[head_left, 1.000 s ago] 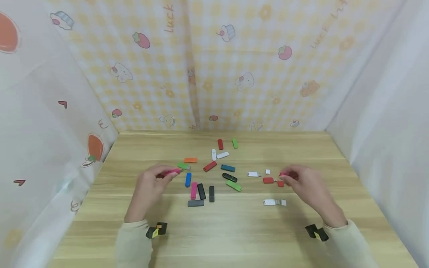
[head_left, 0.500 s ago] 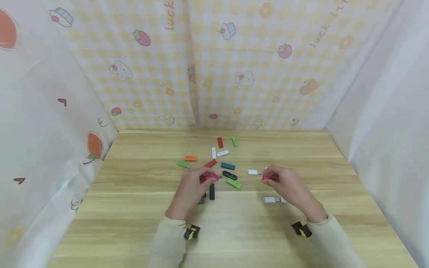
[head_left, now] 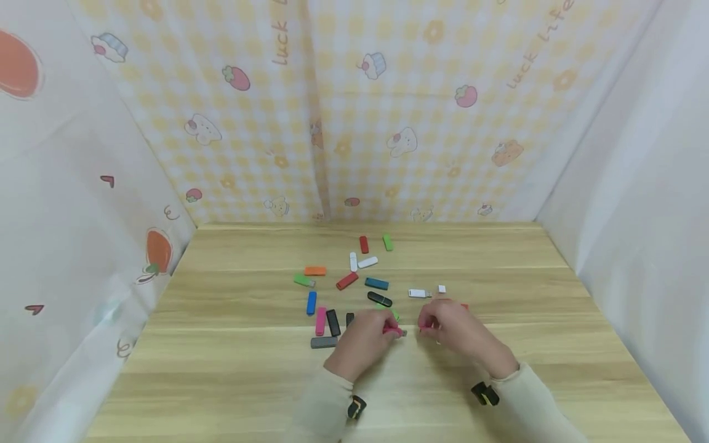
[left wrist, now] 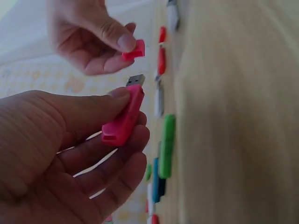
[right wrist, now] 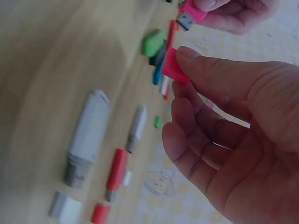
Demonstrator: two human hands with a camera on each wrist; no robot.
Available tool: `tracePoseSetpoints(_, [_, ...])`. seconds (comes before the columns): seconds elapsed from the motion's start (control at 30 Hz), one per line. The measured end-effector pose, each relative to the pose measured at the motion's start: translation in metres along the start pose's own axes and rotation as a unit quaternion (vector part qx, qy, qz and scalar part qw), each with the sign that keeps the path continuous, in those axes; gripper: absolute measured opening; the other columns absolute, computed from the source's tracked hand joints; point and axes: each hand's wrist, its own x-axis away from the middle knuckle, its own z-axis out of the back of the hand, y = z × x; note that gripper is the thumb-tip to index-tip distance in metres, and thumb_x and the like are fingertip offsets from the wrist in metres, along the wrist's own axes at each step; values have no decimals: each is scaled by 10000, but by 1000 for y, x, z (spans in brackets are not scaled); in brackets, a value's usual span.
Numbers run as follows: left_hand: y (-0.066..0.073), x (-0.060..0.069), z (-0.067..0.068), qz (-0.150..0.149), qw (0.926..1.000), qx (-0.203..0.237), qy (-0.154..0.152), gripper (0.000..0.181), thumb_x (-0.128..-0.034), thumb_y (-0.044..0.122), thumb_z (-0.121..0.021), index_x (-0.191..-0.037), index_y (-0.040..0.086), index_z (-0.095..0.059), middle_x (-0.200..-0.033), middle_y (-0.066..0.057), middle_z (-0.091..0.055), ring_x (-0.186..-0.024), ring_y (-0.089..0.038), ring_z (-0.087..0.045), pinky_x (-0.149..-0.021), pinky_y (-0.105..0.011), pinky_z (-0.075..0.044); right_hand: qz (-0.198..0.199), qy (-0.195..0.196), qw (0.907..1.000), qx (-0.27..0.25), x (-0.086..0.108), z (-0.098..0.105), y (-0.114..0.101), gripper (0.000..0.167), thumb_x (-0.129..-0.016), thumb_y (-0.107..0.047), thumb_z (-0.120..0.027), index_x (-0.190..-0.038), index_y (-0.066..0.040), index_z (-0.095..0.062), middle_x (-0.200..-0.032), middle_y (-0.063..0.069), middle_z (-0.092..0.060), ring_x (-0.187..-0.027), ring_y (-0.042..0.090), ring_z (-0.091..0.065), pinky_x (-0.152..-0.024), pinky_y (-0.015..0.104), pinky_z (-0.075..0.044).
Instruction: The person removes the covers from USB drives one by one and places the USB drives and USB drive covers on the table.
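My left hand [head_left: 362, 344] pinches a pink USB flash drive [left wrist: 124, 116] between thumb and fingers, its metal plug [left wrist: 136, 80] bare and pointing toward the other hand. In my right hand [head_left: 456, 329] a small pink cap [right wrist: 174, 66] is held by thumb and forefinger. The two pink pieces are a short gap apart, above the table's middle. Beneath the right hand, largely hidden in the head view, a red drive [right wrist: 117, 175] with its red cap [right wrist: 100, 213] and a white drive [right wrist: 88, 128] with its white cap [right wrist: 65, 206] lie on the table.
Several capped drives lie left of and beyond my hands, among them a blue one [head_left: 311, 303], a grey one [head_left: 324, 342], an orange one [head_left: 315, 271] and a black one [head_left: 379, 299]. An uncapped green drive [head_left: 304, 280] is there too. Patterned cloth [head_left: 354, 123] stands behind the table.
My left hand has moved right and nearer with the pink drive. The right hand has come left and nearer with the pink cap, so the gap between them has narrowed.
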Motion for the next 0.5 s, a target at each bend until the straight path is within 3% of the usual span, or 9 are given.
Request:
tracePoseSetpoints(0.23, [-6,-1,-23,112,9997,-96,-211,109,-951,167,-842,-886,138,-759,-776,99,-616,-715,-67,-521,-655,-225,-458,-7,-531,9982,-264,2,-14,1,190,-885,7,-848,-855,-159,-761,-826,-108,-674,-802,46,-560,-721,226,-531])
tracePoseSetpoints(0.4, [-5,-2,-28,230,9995,-88,-173,122,-949,159,-843,-866,128,-759,-769,86,-612,-704,-86,-528,-642,-239,-458,158,-553,9983,-124,1,-18,1,190,-878,-2,-857,-848,-164,-764,-805,-117,-672,-766,27,-552,-705,227,-528])
tracePoseSetpoints(0.5, [-3,-2,-29,269,9992,-277,-131,106,-946,166,-849,-883,121,-777,-830,57,-629,-786,-116,-540,-696,-260,-489,245,-489,9985,13,0,-19,2,180,-875,-7,-864,-850,-162,-776,-795,-127,-673,-767,29,-546,-707,229,-532])
